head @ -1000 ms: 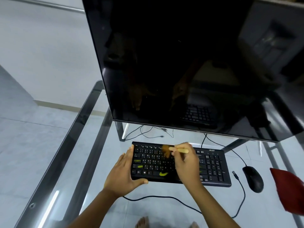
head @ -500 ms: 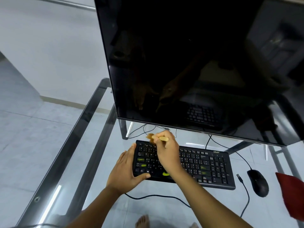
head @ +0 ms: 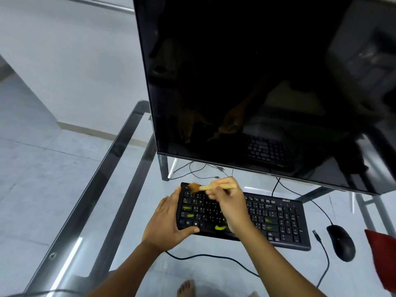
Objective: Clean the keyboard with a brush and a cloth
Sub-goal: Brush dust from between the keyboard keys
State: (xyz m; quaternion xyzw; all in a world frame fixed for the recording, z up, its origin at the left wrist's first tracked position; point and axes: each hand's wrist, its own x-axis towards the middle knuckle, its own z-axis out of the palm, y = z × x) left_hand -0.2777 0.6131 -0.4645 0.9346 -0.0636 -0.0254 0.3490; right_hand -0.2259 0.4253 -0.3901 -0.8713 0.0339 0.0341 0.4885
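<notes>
— Near counter's (head: 98, 179) front edge, keyboard (head: 278, 221)? Hands?
— Yes; left hand (head: 167, 224) grips its left end, right hand (head: 231, 209) pinches brush (head: 214, 186), bristles on top-left keys; red cloth (head: 383, 254) at right edge.

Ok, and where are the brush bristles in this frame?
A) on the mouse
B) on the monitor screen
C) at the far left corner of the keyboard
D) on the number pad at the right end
C: the right hand holds the brush with its bristles over the far left corner of the keyboard, whose left end the left hand holds.
</notes>
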